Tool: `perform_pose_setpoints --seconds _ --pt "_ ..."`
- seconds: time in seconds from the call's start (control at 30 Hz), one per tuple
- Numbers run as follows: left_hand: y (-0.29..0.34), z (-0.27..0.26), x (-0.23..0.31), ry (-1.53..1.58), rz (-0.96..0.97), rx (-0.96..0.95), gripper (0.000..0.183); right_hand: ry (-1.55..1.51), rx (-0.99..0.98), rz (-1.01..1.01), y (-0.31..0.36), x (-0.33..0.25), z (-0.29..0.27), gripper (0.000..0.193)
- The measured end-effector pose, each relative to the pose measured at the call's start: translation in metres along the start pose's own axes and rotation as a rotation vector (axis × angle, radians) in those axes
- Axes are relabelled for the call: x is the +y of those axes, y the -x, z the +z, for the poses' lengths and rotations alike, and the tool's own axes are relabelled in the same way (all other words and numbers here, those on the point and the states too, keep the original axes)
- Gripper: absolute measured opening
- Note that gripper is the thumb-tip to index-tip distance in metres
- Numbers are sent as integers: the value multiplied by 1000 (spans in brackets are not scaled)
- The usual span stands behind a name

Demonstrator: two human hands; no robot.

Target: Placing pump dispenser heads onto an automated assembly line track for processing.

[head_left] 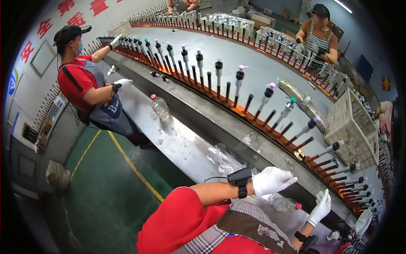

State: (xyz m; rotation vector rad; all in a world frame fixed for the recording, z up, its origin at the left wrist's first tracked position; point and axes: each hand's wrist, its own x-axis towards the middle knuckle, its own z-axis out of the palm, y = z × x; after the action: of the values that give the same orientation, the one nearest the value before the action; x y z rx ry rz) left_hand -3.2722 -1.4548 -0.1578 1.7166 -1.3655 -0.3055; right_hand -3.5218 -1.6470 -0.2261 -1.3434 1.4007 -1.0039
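My left hand (274, 181), in a white glove, hovers over the near ledge of the conveyor with its fingers loosely bent to the right. No thing shows in it, though its palm side is hidden. My right hand (321, 207), also gloved, is raised farther right with fingers stretched up and nothing seen in it. Beyond both hands runs a row of dark upright posts on a reddish-brown conveyor track (277, 134). Many posts carry black-collared lotion pump heads, such as one with a lilac top (240, 76) and one with a green top (289, 108).
A clear bottle with a red cap (160, 108) stands on the metal bench; crumpled plastic film (226, 158) lies nearer. A cream crate (353, 127) sits inside the conveyor loop. A co-worker in red (84, 80) is at left, another (323, 38) across. Another gloved hand (363, 222) is at right.
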Motion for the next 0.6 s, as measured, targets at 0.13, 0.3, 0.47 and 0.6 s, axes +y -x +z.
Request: perform_pose_setpoints --seconds 0.13,0.3,0.47,0.6 --pt "-9 34 -2 33 94 -13 32 -61 -63 -64 9 5 -16 31" --pt "-33 48 16 -15 -29 -107 28 -302 -50 -158 -22 -1 -2 25" --pt "-74 90 8 273 -214 17 33 -293 186 -231 -65 -3 -33 38" --pt "-117 106 17 513 -262 125 35 -413 84 -175 -83 -18 -37 45"
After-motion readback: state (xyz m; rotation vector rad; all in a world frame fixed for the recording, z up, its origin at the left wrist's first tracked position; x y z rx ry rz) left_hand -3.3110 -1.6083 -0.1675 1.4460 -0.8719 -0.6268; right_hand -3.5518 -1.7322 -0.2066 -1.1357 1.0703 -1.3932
